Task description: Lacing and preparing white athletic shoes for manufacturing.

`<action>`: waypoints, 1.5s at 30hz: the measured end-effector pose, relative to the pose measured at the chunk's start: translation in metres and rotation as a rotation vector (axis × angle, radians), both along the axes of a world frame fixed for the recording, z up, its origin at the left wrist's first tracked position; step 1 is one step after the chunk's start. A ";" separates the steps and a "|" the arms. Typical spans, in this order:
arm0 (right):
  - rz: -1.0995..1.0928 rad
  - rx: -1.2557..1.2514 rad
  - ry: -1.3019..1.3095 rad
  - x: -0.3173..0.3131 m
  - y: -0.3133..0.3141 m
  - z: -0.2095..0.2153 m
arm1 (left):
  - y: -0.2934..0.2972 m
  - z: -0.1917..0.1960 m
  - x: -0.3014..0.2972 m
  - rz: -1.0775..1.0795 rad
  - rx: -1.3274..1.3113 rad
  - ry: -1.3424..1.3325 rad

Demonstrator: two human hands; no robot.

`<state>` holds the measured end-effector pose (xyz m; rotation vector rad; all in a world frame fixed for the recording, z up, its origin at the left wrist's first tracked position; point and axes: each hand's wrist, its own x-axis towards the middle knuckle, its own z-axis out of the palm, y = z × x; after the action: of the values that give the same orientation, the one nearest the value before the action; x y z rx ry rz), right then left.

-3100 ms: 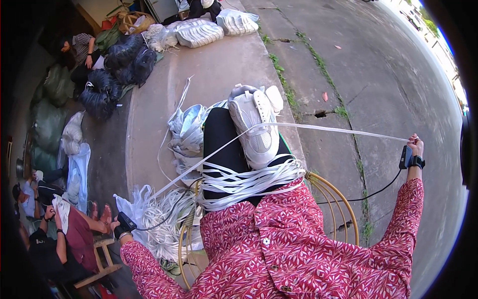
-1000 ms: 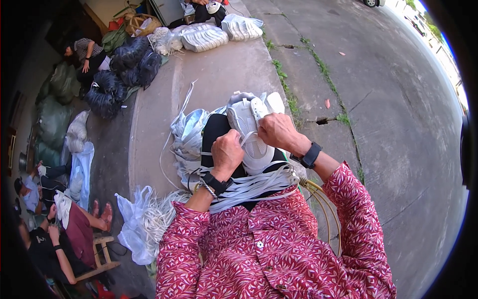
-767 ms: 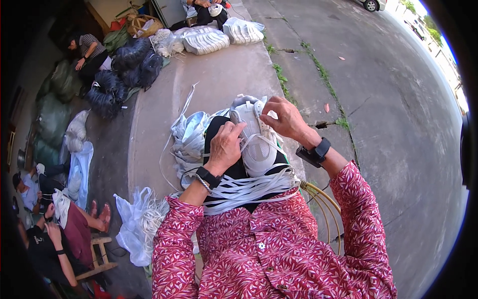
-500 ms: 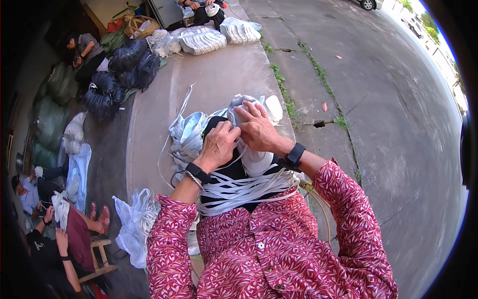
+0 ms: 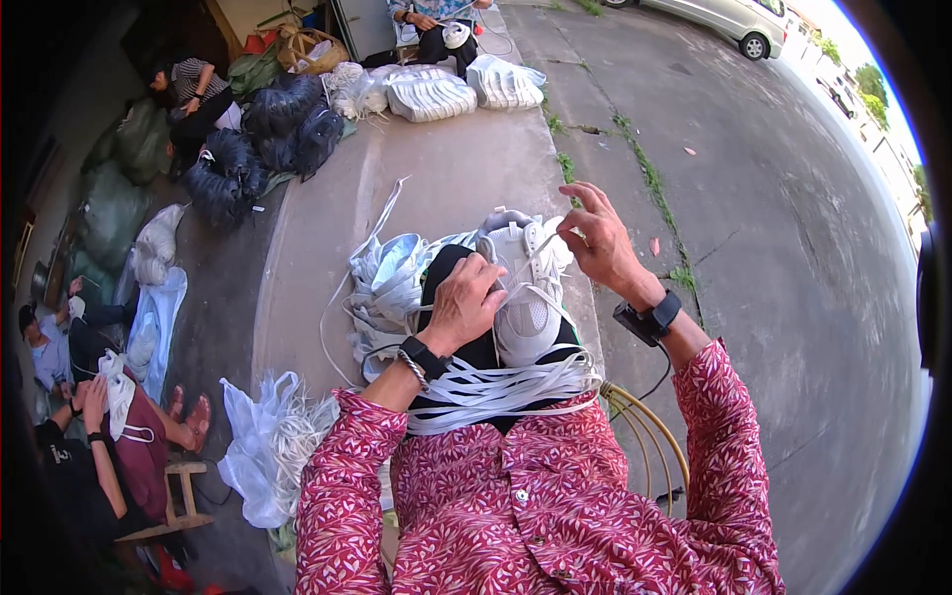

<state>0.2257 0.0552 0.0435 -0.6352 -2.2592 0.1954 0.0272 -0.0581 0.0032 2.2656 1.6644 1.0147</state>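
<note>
A white sneaker (image 5: 526,325) rests on my lap with its toe toward me. A white shoelace (image 5: 538,290) is partly threaded across its front. My right hand (image 5: 603,243) is raised beside the shoe's right edge, thumb and forefinger pinched on the lace. At the shoe's left side, my left hand (image 5: 466,297) is closed, with lace running from its fingertips toward the eyelets. Many loose white laces (image 5: 496,395) lie across my thighs, nearer to me than the shoe.
White and pale blue shoe pieces (image 5: 385,283) are heaped at my left, near a clear plastic bag (image 5: 253,446). Bundled white shoes (image 5: 431,96) and dark sacks (image 5: 233,174) sit farther off. Other people work at the left and far end. Yellow tubing (image 5: 654,426) curves beside my right hip.
My right hand has moved right, away from the shoe, drawing lace out. My left hand has shifted slightly right and down. More of the sneaker shows; the whole view has shifted a little.
</note>
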 end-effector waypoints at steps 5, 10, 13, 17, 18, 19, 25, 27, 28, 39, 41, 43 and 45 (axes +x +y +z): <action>0.247 -0.526 -0.151 -0.004 -0.029 0.015 | 0.017 0.014 0.018 -0.094 -0.040 -0.323; 0.151 -0.317 -0.325 -0.003 -0.004 -0.018 | 0.002 0.019 0.035 -0.163 -0.271 -0.444; 0.162 -0.247 -0.538 -0.018 -0.004 -0.017 | -0.030 0.047 0.084 -0.533 -0.208 -0.366; 0.111 -0.153 -0.739 -0.028 0.002 -0.007 | -0.039 0.047 0.098 -0.608 -0.298 -0.377; 0.130 -0.164 -0.810 -0.025 0.005 -0.007 | -0.032 0.040 0.091 -0.472 -0.304 -0.359; 0.149 -0.174 -0.880 -0.023 0.007 -0.006 | -0.023 0.030 0.080 -0.337 -0.309 -0.339; 0.300 -0.351 -0.822 -0.010 0.007 0.012 | 0.014 0.003 0.041 0.241 -0.636 -0.751; 0.296 -0.345 -0.774 -0.007 0.009 0.001 | 0.022 0.007 0.043 0.254 -0.624 -0.789; 0.294 -0.338 -0.724 -0.005 0.010 -0.003 | 0.027 0.009 0.045 0.230 -0.661 -0.752; 0.271 -0.293 -0.516 0.002 0.001 -0.016 | 0.056 0.003 0.038 0.024 -0.628 -0.240; 0.289 -0.241 -0.428 0.000 0.001 -0.020 | 0.058 -0.010 0.035 -0.025 -0.397 -0.141; 0.284 -0.239 -0.428 -0.003 -0.001 -0.025 | 0.055 -0.023 0.031 -0.066 -0.164 -0.039; 0.263 -0.245 -0.427 0.002 0.002 -0.024 | 0.045 -0.007 0.039 0.069 -0.203 0.141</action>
<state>0.2280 0.0569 0.0195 -0.5390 -2.7582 0.5138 0.0663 -0.0132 -0.0036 2.2052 1.8203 0.6768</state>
